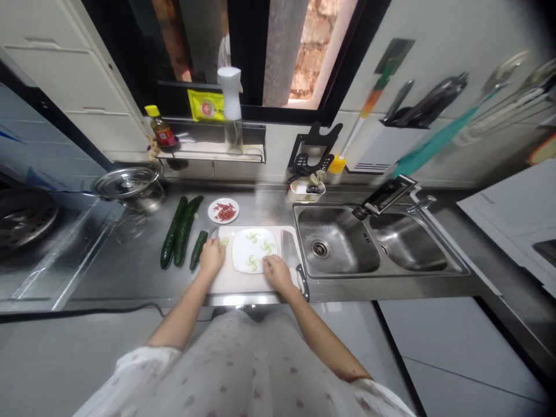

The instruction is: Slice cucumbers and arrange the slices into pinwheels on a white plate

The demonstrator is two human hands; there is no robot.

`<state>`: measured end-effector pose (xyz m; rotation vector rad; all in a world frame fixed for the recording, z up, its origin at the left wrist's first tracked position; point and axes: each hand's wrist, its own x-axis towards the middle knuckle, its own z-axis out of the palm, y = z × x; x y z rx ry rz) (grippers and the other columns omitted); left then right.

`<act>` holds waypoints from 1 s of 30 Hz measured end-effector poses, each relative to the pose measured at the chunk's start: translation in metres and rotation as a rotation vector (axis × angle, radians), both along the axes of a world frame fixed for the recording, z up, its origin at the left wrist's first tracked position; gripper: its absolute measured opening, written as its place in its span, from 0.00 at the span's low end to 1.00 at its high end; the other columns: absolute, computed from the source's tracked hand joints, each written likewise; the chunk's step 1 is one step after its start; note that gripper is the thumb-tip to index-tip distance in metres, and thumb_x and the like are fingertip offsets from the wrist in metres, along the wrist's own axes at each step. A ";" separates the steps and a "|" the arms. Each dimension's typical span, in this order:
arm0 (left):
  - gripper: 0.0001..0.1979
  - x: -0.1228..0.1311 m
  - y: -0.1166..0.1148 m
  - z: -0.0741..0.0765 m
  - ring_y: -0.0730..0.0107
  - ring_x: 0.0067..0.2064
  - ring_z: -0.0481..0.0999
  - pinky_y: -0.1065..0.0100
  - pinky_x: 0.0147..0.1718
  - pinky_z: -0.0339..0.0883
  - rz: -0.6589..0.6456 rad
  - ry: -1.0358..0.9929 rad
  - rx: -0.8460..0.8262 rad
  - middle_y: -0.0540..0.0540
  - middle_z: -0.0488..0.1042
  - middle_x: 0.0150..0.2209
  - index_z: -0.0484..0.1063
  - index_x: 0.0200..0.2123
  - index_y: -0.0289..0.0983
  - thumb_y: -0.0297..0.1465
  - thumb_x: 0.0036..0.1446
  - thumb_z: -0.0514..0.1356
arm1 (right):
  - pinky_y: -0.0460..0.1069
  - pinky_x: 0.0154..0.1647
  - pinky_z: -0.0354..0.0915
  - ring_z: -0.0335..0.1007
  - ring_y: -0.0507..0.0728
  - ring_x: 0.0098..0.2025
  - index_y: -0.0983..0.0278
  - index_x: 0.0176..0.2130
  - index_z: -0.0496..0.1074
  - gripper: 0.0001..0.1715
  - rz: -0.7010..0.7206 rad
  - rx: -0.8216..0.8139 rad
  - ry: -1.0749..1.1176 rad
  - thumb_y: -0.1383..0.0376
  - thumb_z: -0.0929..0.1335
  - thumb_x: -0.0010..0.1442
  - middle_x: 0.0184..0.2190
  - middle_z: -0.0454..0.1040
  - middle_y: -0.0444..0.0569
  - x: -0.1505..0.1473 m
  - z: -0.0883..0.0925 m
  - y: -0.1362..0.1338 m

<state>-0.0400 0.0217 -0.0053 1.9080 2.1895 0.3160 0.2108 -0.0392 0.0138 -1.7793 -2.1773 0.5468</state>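
Note:
A white square plate (242, 250) lies on the white cutting board (243, 282), with thin cucumber slices (253, 263) set out on it in several pinwheel shapes. At the board's left side, my left hand (212, 258) has its fingers closed at a small bunch of pale cucumber slices (224, 241). Over the plate's lower right edge is my right hand (278, 273), fingers curled together beside a pinwheel; what they hold is hidden. A kitchen knife (300, 274) with a black handle rests along the board's right side. Left of my left hand lies a cut cucumber piece (198, 249).
Two whole cucumbers (180, 231) lie farther left, near a lidded steel pot (128, 185). Behind the board stands a small plate (212, 212) of chopped red bits (225, 212). A double sink (343, 240) borders the board's right. A spray bottle (232, 110) stands on the shelf.

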 end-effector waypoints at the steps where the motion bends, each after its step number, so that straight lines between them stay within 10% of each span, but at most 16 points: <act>1: 0.20 0.000 0.005 0.001 0.53 0.50 0.69 0.60 0.47 0.65 0.008 0.023 -0.035 0.34 0.69 0.49 0.69 0.53 0.34 0.35 0.62 0.49 | 0.46 0.45 0.58 0.66 0.55 0.44 0.64 0.46 0.72 0.17 0.001 0.002 0.003 0.65 0.58 0.67 0.40 0.74 0.51 0.000 0.000 0.000; 30: 0.11 0.007 0.032 0.007 0.58 0.41 0.76 0.65 0.39 0.65 0.141 -0.104 -0.153 0.39 0.77 0.40 0.75 0.39 0.38 0.35 0.59 0.55 | 0.48 0.46 0.61 0.68 0.56 0.41 0.63 0.41 0.75 0.15 -0.029 0.094 0.209 0.65 0.60 0.65 0.36 0.75 0.51 0.000 -0.002 0.015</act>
